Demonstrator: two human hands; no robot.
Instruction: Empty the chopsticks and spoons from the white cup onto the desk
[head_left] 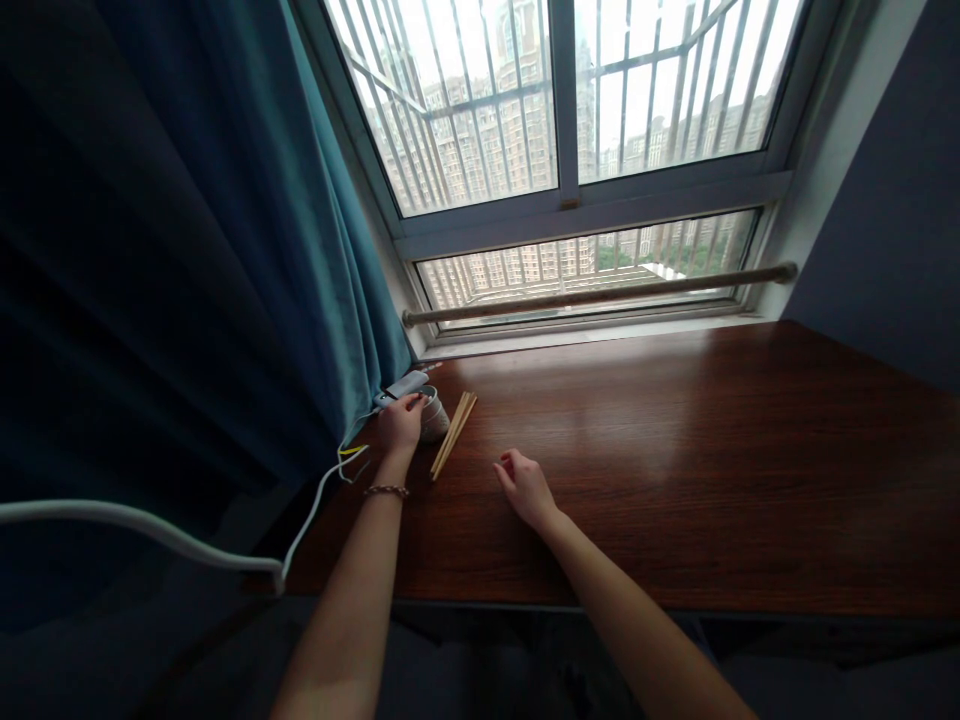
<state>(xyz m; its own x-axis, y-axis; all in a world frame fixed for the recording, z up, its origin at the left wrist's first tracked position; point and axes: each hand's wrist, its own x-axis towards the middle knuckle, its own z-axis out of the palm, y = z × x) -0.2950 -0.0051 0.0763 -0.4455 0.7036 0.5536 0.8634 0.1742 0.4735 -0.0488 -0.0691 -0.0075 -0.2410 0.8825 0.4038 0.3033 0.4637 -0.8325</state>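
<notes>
At the left of the desk stands a light grey cup [435, 418]. My left hand [401, 424] is at its rim, thumb and fingers pinched together. A small dark bit shows by the fingertips, too small to name. Several wooden chopsticks [454, 436] lie in a loose bundle on the desk just right of the cup. My right hand [526, 488] rests over the desk to the right of the chopsticks, fingers loosely bent, thumb apart, and nothing in it.
Behind the cup lies a whitish flat object [406, 384] near the curtain [352, 300]. A white cable [150, 523] runs in from the left to the brown wooden desk [697, 470]. A rail [600, 297] crosses the window beyond the desk's back edge.
</notes>
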